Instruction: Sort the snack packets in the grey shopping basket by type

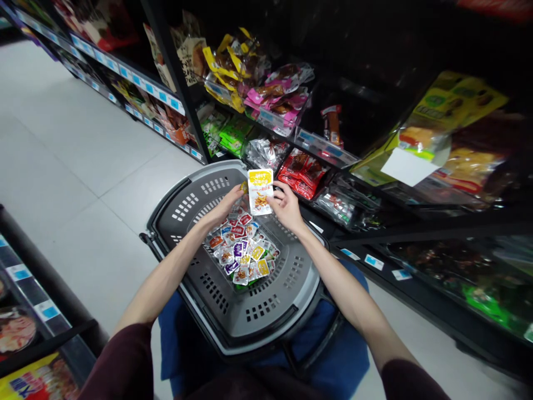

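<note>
Above the far part of a grey shopping basket [262, 328], my right hand [287, 206] pinches a small white and yellow snack packet [261, 193] by its right edge. The packet faces me, with a picture of food on its lower half. At its left side is my left hand [227, 206], fingers closed at a small yellowish packet [244, 187] that is mostly hidden. Inside the basket lies a pile of small snack packets [239, 250] in red, purple, yellow, white and blue. The basket rests at my lap, between my forearms.
A dark shelf rack ahead holds yellow bags [233, 66], pink bags [278, 100], red packets [302, 173] and green packets [234, 135]. A white card [409, 166] sticks out at the right. Another shelf edge [33, 289] stands at the left, beside the tiled floor [83, 150].
</note>
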The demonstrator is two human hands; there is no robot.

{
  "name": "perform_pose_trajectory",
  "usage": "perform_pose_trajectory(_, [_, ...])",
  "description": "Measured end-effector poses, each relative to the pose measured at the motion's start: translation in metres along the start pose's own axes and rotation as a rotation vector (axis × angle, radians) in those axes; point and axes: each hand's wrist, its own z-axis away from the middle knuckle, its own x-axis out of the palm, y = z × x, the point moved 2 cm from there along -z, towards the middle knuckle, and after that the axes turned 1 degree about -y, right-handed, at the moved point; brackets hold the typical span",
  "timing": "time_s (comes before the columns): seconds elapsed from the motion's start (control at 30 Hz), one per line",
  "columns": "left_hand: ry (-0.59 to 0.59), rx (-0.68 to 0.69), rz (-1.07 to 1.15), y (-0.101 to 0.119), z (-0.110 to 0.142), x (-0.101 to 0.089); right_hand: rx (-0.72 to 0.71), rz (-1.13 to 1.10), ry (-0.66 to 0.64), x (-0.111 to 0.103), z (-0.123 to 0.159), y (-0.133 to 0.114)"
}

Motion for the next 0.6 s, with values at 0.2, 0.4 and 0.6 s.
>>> perform_pose_trajectory(0.2, [0.029,0.016,0.047,-0.0010,-0.0011,-0.0008,0.001,0.011,-0.012,-0.0002,-0.0010,0.0044])
perform_pose_trajectory(0.4, [0.016,0.055,0.077,0.0014,0.0029,0.0005,0.013,0.018,-0.037,0.0006,-0.0002,0.0043])
perform_pose_trajectory(0.6, [0.010,0.112,-0.022,-0.0063,0.0007,-0.0036,0.040,-0.014,-0.062,0.0037,0.0019,0.0008])
